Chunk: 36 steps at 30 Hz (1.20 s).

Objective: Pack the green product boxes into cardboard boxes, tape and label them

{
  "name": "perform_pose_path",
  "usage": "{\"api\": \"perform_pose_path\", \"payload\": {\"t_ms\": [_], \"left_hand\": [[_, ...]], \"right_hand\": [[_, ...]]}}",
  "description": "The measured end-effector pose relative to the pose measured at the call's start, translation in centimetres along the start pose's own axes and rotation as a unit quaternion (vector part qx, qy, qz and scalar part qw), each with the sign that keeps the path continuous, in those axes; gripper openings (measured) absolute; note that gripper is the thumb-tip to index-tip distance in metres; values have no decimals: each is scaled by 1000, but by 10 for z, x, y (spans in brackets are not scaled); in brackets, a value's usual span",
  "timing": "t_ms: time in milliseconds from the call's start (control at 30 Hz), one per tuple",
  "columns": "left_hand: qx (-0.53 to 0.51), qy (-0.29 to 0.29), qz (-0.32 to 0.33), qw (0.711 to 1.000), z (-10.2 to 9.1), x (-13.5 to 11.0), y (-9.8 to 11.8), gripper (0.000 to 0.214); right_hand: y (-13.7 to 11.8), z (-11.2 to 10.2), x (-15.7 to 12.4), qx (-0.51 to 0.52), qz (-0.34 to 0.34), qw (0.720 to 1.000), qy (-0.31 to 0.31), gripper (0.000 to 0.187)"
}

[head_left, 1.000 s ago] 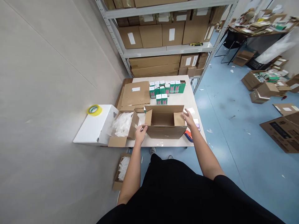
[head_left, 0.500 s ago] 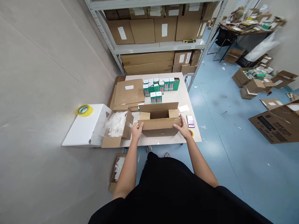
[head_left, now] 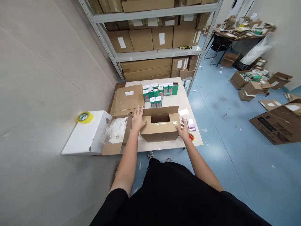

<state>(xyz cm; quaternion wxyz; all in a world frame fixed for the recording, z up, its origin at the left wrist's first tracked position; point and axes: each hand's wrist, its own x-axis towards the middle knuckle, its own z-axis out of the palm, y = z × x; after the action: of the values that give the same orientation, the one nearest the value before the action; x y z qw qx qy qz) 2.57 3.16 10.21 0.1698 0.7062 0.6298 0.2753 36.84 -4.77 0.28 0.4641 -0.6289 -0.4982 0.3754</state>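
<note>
A brown cardboard box (head_left: 160, 136) stands on the table in front of me, its top partly open. Its far flap is raised and its near flap, with clear tape on it, leans inward beside a dark opening. My left hand (head_left: 138, 120) is at the box's left end, fingers stretched out and thumb by the near flap's edge. At the right end is my right hand (head_left: 183, 130), fingers spread, thumb against the near right corner. Beyond the box stand several green-and-white small boxes (head_left: 155, 101) in rows. The inside of the cardboard box is mostly hidden.
Flattened cardboard (head_left: 125, 99) lies at back left. An open carton of white plastic packing (head_left: 117, 130) is left of the box. A yellow tape roll (head_left: 85, 117) rests on a white block (head_left: 82, 138). Right are a phone (head_left: 191, 124) and a red-and-yellow tape roll (head_left: 191, 137). Shelving (head_left: 157, 54) stands behind.
The near flap has gone from upright to leaning inward over the box. My left hand has moved up and away from me, its fingers now extended. My right hand stays at the right end.
</note>
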Motion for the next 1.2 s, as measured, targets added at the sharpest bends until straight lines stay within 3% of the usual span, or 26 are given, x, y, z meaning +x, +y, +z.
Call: {"api": "perform_pose_path", "payload": {"t_ms": [133,233,300,400,533,700,800,933,1000,1067,1200], "left_hand": [[29,-25,47,998,5,10,3,83],[50,-15,49,997,14,-13,0,52],[59,-38,29,997,23,-33,-4,42],[64,-77,-18,995,40,-55,-5,55],[81,-90,-72,990,59,-59,1,84],[63,-122,-61,989,71,-61,18,83],[108,-175,-42,978,70,-65,32,91],[224,-289,-35,930,52,-57,46,93],[255,-319,-31,912,44,-51,50,89],[274,-327,-30,904,39,-47,53,85],[291,-322,-22,901,39,-44,53,84]], "right_hand": [[2,-1,0,-8,1,1000,2,99],[1,0,-2,-5,15,1000,5,100],[1,2,-3,-7,5,1000,-5,95],[1,7,-4,-30,-39,998,-37,78],[-2,7,-2,-90,-51,992,-70,64],[-17,-6,1,-191,-43,976,-97,61],[-30,-10,3,-260,-33,958,-117,62],[-47,-12,4,-331,-5,931,-156,63],[-51,-16,2,-324,-6,930,-171,64],[-51,-24,-2,-298,-33,942,-151,68],[-34,-48,-6,-259,-76,962,-46,74]]}}
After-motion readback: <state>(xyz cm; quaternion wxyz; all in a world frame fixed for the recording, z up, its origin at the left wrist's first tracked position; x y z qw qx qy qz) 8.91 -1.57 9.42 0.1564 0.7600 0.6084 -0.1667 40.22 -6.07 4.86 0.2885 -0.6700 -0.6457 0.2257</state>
